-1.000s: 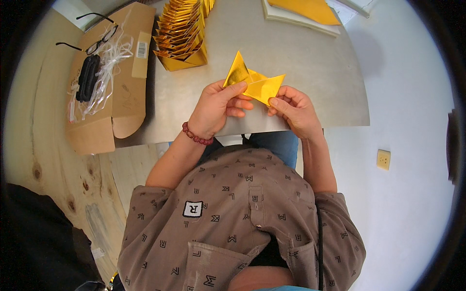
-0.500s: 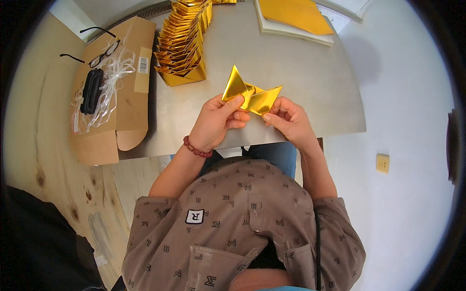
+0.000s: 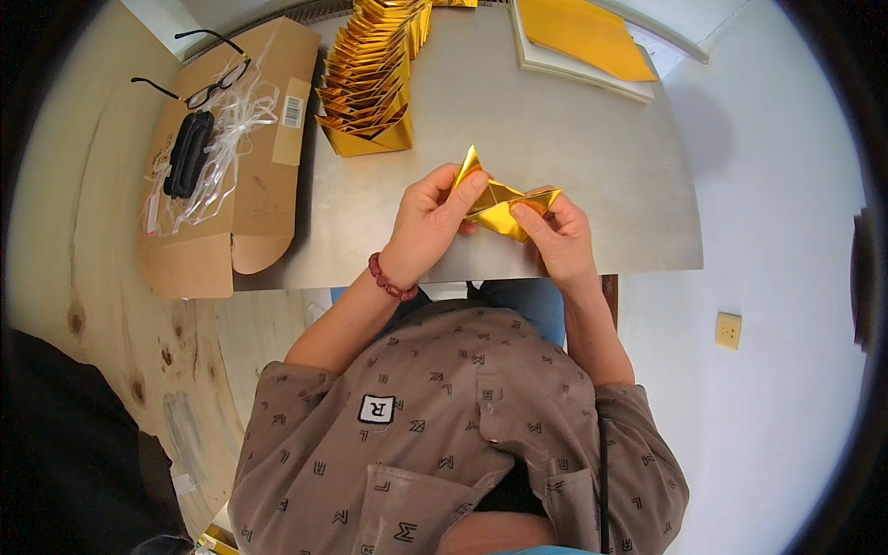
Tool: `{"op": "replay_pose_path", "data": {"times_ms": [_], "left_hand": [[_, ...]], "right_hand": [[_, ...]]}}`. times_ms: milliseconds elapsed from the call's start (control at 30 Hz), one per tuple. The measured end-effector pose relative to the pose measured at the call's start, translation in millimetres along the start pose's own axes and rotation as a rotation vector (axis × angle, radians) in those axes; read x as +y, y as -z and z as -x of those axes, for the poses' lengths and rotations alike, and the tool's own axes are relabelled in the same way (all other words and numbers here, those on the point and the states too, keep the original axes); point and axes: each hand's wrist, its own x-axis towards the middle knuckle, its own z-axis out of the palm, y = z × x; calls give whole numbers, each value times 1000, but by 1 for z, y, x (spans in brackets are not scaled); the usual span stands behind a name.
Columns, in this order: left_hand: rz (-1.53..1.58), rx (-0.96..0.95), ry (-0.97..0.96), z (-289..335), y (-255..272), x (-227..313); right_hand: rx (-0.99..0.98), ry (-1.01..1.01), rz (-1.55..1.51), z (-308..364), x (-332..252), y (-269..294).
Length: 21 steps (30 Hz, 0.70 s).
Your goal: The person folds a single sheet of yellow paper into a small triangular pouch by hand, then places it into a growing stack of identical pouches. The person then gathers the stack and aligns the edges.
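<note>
A shiny gold folded paper ingot is held between both hands above the near part of the table. My left hand grips its left side, the thumb lying against the inner face below the upright left point. My right hand pinches the right point, its thumb pressing on the top and the fingers underneath. Both hands are closed on the paper. Beyond them, a long row of similar gold folded paper ingots stands nested together on the table.
The metal-topped table has a rounded right end. A cardboard box at left carries eyeglasses, a black case and white plastic strips. Gold paper sheets lie on a white stack at far right. A wall socket is at right.
My left thumb has moved up onto the left point, and my right thumb now presses over the right point. The paper has tilted, and the whole view has shifted slightly.
</note>
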Motion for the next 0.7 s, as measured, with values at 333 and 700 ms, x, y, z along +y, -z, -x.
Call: {"op": "replay_pose_path", "data": {"times_ms": [333,700], "left_hand": [[393,-59,135,-8,2,-5],[415,-52,173,-17,8,-6]], "right_hand": [[-55,0,-62,-3,2,4],[-78,-18,-98,-4,3,6]]}}
